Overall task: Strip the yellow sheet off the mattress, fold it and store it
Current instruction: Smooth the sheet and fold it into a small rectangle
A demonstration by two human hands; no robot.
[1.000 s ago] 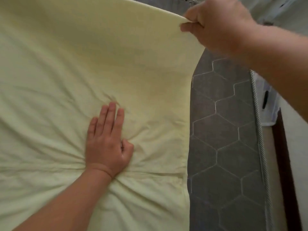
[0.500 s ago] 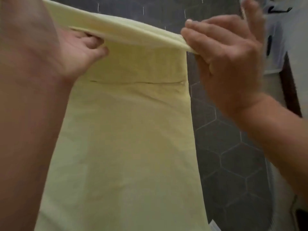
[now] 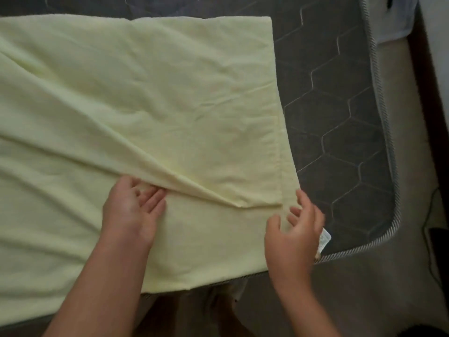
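Note:
The pale yellow sheet (image 3: 150,93) lies folded over itself on the dark grey hexagon-quilted mattress (image 3: 340,117), covering its left part. The upper layer's corner ends near the front, and a raised crease runs diagonally to it. My left hand (image 3: 133,210) rests on the sheet with straight fingers touching the near end of that crease. My right hand (image 3: 296,229), blurred, has spread fingers over the sheet's right front edge and holds nothing. A small white label (image 3: 325,239) sticks out beside the right hand.
The mattress's piped edge (image 3: 388,147) curves round the right front corner. Beyond it is beige floor (image 3: 413,190) with a black cable (image 3: 430,229). A white object (image 3: 398,18) sits at the top right. My legs show below the front edge.
Half a second ago both hands held the folded edge up in the air. Now the sheet lies flat on the mattress and both hands have let go.

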